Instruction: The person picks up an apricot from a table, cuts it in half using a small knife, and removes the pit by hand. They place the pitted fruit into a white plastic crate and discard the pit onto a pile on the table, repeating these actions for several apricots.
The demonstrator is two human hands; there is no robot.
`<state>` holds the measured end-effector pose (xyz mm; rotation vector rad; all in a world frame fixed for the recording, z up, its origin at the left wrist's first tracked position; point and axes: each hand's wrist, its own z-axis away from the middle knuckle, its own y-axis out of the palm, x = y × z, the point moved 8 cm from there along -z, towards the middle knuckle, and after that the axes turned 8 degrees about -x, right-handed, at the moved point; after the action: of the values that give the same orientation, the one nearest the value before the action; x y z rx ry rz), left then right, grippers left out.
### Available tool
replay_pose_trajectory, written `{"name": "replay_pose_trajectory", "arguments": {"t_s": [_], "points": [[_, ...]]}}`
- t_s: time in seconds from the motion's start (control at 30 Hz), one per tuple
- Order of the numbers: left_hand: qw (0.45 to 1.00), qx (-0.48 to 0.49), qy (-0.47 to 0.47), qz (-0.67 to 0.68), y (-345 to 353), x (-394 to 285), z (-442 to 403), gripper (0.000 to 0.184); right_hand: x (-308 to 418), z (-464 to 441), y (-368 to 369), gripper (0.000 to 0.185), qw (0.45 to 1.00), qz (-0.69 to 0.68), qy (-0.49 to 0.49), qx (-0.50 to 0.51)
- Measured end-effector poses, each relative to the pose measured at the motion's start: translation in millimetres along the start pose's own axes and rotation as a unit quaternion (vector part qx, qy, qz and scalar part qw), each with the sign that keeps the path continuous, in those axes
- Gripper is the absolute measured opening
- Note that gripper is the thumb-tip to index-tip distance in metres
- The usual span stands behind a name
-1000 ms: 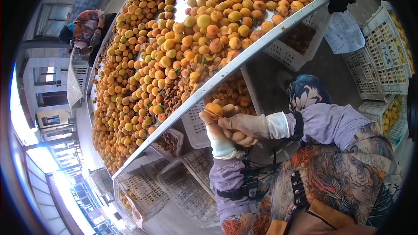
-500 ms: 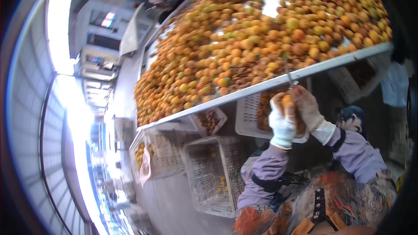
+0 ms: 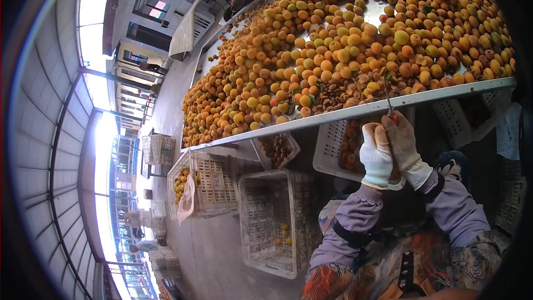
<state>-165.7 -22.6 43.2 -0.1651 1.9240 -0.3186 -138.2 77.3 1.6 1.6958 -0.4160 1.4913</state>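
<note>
From the near right, the left forearm and right forearm reach far, bringing the gloved left hand and gloved right hand close together, fingers bent.

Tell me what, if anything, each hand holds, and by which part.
The right hand appears to hold a thin tool by its lower end, the other end pointing up. Whether the left hand holds anything cannot be told in this view.

Smooth table rim, apparently metal

Two gloved hands, one table, countless apricots
</note>
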Motion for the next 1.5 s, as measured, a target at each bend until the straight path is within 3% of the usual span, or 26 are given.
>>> {"name": "replay_pose_trajectory", "arguments": {"t_s": [0.1, 0.17, 0.2, 0.27, 0.3, 0.37, 0.4, 0.47, 0.53, 0.63, 0.7, 0.83, 0.87, 0.9, 0.93, 1.03, 1.13, 1.23, 1.27, 1.37, 1.43, 1.47, 1.5], "points": [[0.998, -0.023, -0.006, 0.050, -0.5, 24.1, 0.9, 0.026, 1.2, 0.2, 3.5, 0.014, 0.998, 0.063, -0.026, 0.010], [0.989, 0.015, -0.097, 0.109, 4.9, 51.3, 6.8, 0.029, 6.0, 3.6, 6.8, 0.011, 0.994, 0.098, -0.037, 0.037], [0.989, 0.015, -0.096, 0.110, 6.7, 56.6, 8.3, 0.029, 11.3, 4.2, 8.3, 0.012, 0.981, 0.182, -0.051, 0.040], [0.920, 0.016, -0.242, 0.307, 17.2, 73.9, 16.0, 0.031, 13.5, 5.9, 10.9, 0.013, 0.961, 0.265, -0.066, 0.044], [0.920, 0.016, -0.242, 0.308, 16.1, 75.2, 18.5, 0.031, 17.2, 9.8, 14.5, 0.014, 0.959, 0.257, -0.105, 0.058], [0.759, 0.017, -0.471, 0.448, 26.1, 82.4, 41.7, 0.032, 22.6, 13.7, 16.2, 0.015, 0.955, 0.250, -0.145, 0.070], [0.754, 0.035, -0.497, 0.428, 23.9, 85.7, 46.5, 0.037, 24.5, 15.3, 19.2, 0.014, 0.942, 0.278, -0.161, 0.095], [0.770, 0.058, -0.473, 0.424, 20.9, 86.6, 43.8, 0.040, 23.2, 16.7, 24.9, 0.013, 0.928, 0.303, -0.181, 0.123], [0.784, 0.083, -0.452, 0.418, 17.5, 87.4, 42.2, 0.043, -3.0, 14.4, 16.8, 0.025, 0.987, 0.112, 0.015, 0.116], [0.783, 0.112, -0.471, 0.391, 16.7, 95.0, 43.8, 0.044, -2.9, 16.0, 16.6, 0.028, 0.986, 0.109, 0.031, 0.126], [0.816, 0.092, -0.419, 0.387, 14.1, 95.9, 34.0, 0.044, -0.8, 18.6, 20.3, 0.029, 0.980, 0.136, 0.004, 0.143], [0.829, 0.060, -0.387, 0.399, 11.2, 105.6, 26.6, 0.038, 15.5, 20.9, 22.9, 0.031, 0.959, 0.203, -0.050, 0.191], [0.840, 0.055, -0.372, 0.391, 5.7, 73.5, 23.4, 0.041, 11.1, 18.7, 21.5, 0.031, 0.959, 0.209, -0.048, 0.185], [0.838, 0.057, -0.403, 0.363, 8.5, 112.6, 30.8, 0.047, -1.4, 15.8, 21.0, 0.030, 0.976, 0.113, 0.009, 0.188], [0.837, 0.065, -0.410, 0.357, 10.3, 105.0, 31.3, 0.052, -7.3, 11.8, 17.0, 0.029, 0.981, 0.017, 0.064, 0.183], [0.808, 0.100, -0.459, 0.357, 6.9, 70.8, 26.3, 0.065, -2.2, -2.0, 1.9, 0.038, 0.944, 0.202, -0.166, 0.201], [0.775, 0.127, -0.467, 0.406, 8.7, 78.2, 26.4, 0.068, 40.7, 6.3, 7.7, 0.041, 0.955, 0.174, -0.122, 0.207], [0.776, 0.092, -0.491, 0.385, 4.6, 92.4, 27.4, 0.068, 18.2, 5.0, 6.1, 0.034, 0.974, 0.026, 0.126, 0.185], [0.775, 0.095, -0.494, 0.382, 5.1, 95.2, 29.5, 0.068, 13.4, 3.7, 4.1, 0.034, 0.975, 0.026, 0.128, 0.181], [0.823, 0.068, -0.447, 0.345, -4.0, 102.5, 24.1, 0.067, -9.9, -0.5, 1.6, 0.028, 0.964, -0.033, 0.212, 0.159], [0.938, 0.135, -0.241, 0.211, -12.5, 81.5, 6.6, 0.049, -3.3, -2.6, 4.4, 0.023, 0.967, -0.092, 0.166, 0.172], [0.977, 0.121, -0.125, 0.125, -18.1, 65.8, -1.4, 0.044, -2.7, -4.8, 2.3, 0.022, 0.971, -0.089, 0.153, 0.164], [0.976, 0.123, -0.126, 0.125, -17.9, 60.7, 0.7, 0.044, -2.9, -4.0, 1.4, 0.022, 0.971, -0.089, 0.153, 0.162]]}}
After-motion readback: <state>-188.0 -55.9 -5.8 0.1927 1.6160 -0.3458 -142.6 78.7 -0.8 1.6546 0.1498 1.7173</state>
